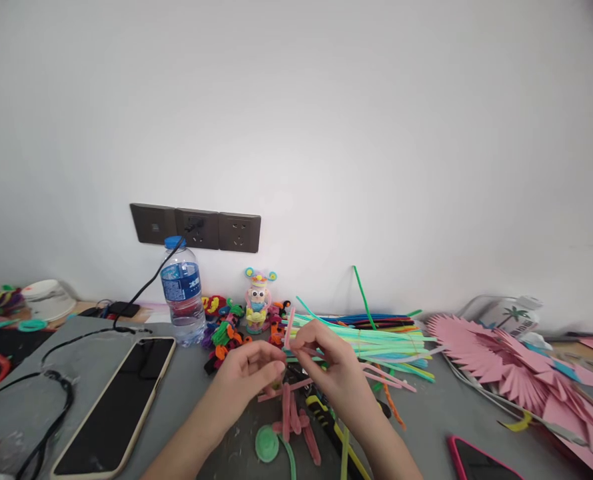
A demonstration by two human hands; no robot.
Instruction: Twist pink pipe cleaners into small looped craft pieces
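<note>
My left hand (pixel 246 375) and my right hand (pixel 329 370) meet above the grey table, fingers pinched together. Between them stands a short pink pipe cleaner (pixel 289 327), upright, gripped by my right fingertips at its lower part; my left fingertips close on its bottom end. Under the hands lie several cut pink pipe-cleaner pieces (pixel 292 417) and a green coiled disc (pixel 267 443) with a green tail. A black and yellow tool (pixel 326 417) lies just below my right hand.
A bundle of coloured pipe cleaners (pixel 376 337) lies behind the hands. A water bottle (pixel 182 292), a small figurine (pixel 258 300), a pile of curled bits (pixel 221 330), a phone (pixel 114 407) with cables, pink paper fans (pixel 501 363) and a pink-edged phone (pixel 479 460) surround them.
</note>
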